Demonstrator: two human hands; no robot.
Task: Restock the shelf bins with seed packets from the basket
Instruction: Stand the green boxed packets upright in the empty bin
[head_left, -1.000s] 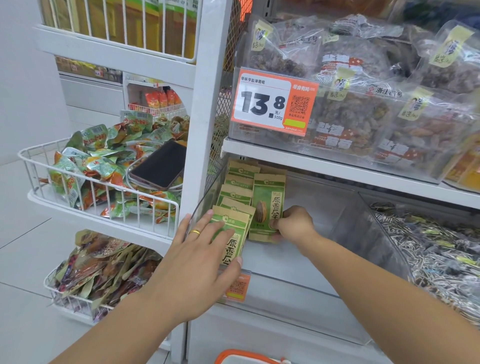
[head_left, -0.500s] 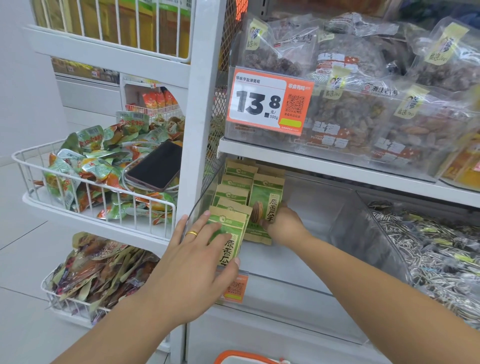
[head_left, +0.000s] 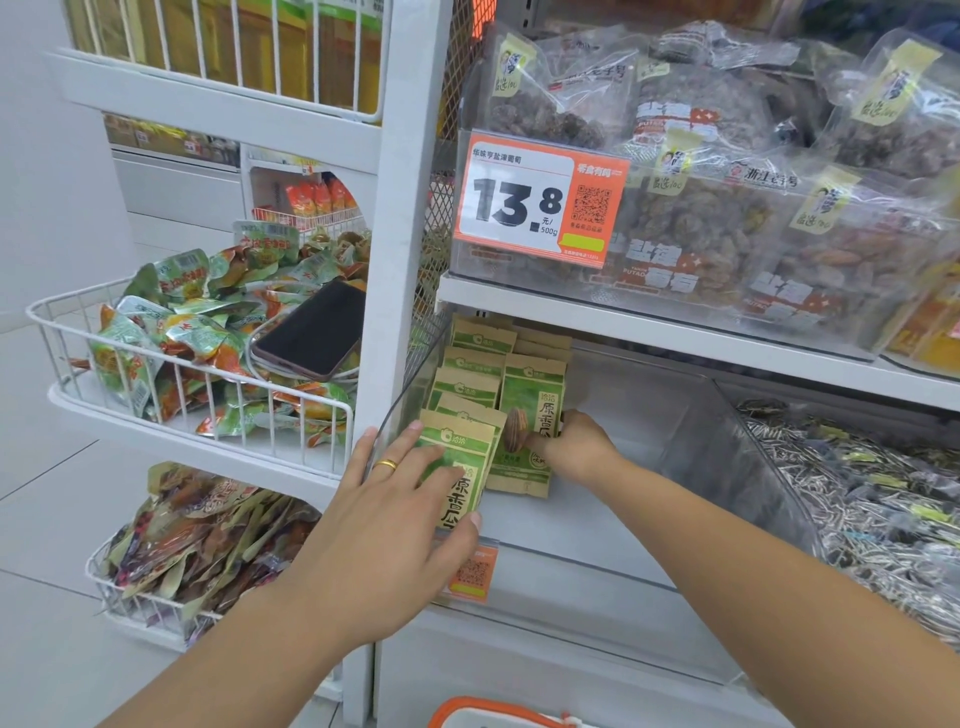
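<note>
Head view, near to far. Basket (head_left: 498, 714): only an orange rim shows at the bottom edge. Left hand (head_left: 384, 525): wears a gold ring (head_left: 386, 464); its fingers lie over the front packet (head_left: 457, 478) with the thumb curled against that packet's lower edge, grasping it at the front left of the clear bin (head_left: 597, 530). An orange tag (head_left: 470, 571) hangs on the bin front just below this hand. Right hand (head_left: 574, 447): reaches deeper into the bin and pinches the right edge of a second packet (head_left: 530, 415), which stands upright just beside the left row. Row (head_left: 472, 374): green-and-brown seed packets stand one behind another along the bin's left wall, under the shelf board. Neighbouring bin to the right holds loose striped seeds (head_left: 857, 499). Left of the white post (head_left: 400, 218), a wire basket (head_left: 57, 332) of snack sachets carries a dark phone (head_left: 311, 332). Upper shelf: bagged dried fruit behind a price card (head_left: 540, 200) reading 13.8.
</note>
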